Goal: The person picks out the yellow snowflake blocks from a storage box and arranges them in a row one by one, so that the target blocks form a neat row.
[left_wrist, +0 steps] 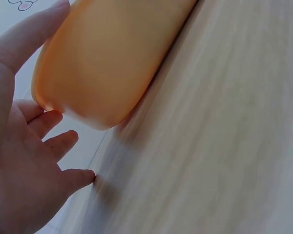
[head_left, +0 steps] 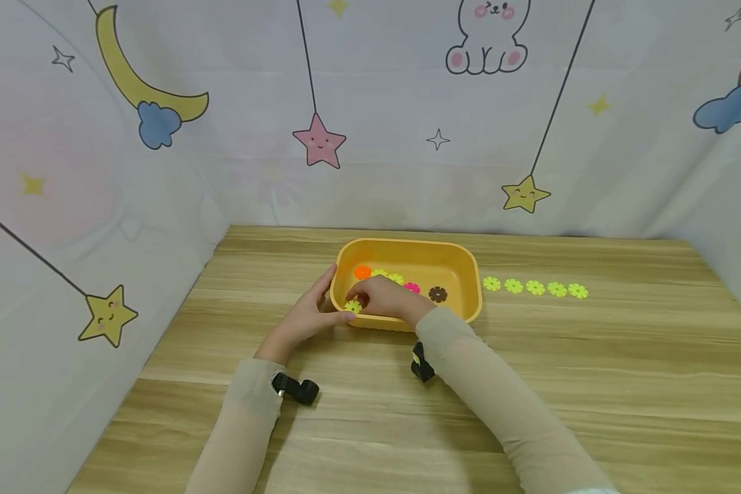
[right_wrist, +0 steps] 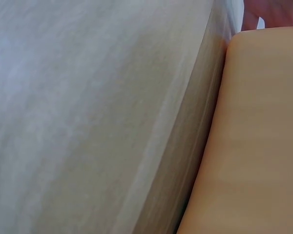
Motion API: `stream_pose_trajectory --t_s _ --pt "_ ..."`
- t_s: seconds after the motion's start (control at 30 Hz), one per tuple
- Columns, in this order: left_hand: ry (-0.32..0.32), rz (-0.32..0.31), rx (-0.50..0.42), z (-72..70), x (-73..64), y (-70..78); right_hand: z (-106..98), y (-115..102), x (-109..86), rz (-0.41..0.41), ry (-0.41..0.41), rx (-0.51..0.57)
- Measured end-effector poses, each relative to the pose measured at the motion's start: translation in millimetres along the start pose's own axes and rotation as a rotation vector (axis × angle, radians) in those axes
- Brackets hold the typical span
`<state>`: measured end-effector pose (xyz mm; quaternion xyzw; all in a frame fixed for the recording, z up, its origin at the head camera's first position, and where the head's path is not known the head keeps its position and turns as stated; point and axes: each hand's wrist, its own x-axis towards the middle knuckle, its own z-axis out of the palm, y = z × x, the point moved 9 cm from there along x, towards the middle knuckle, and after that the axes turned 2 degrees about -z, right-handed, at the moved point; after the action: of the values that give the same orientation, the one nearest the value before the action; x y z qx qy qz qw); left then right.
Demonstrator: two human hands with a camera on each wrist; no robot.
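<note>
The left hand (head_left: 305, 317) braced the yellow tray (head_left: 463, 264) on the bench (head_left: 593, 384), fingers straight against its wall. The right hand (head_left: 385, 300) pinched a green flower disc (head_left: 353, 307) at the tray's near-left corner. Such a thin disc could have slipped from that fingertip pinch and dropped among the other discs.

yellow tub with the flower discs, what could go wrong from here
The right hand pinches a green disc at the tub's near left corner; a loose pinch could drop it back among the other discs. The left hand only rests against the tub wall, so the tub might slide on the table. The sleeve could brush the brown disc.
</note>
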<state>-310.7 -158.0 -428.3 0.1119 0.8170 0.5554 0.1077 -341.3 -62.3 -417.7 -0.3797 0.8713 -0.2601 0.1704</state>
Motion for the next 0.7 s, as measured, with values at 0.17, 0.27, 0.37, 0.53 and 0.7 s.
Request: stream_pose_trajectory --t_s 0.17,0.27,0.37,0.53,0.7 --pt "-0.007 -0.018 0.001 0.8 -3.6 8.2 -1 -1 0.6 -0.009 -0.001 -0.015" --pt "-0.006 -0.018 0.003 0.6 -3.9 9.5 -2 -1 1.0 -0.013 0.001 -0.029" --pt "-0.003 -0.015 -0.005 0.9 -3.7 10.1 -2 -2 0.8 -0.020 0.000 -0.043" --pt "-0.011 -0.035 -0.002 1.9 -13.7 29.3 -1 -2 0.2 -0.018 -0.007 -0.023" --pt "-0.014 -0.037 0.009 1.4 -16.8 34.4 -1 -1 0.7 -0.026 -0.010 0.015"
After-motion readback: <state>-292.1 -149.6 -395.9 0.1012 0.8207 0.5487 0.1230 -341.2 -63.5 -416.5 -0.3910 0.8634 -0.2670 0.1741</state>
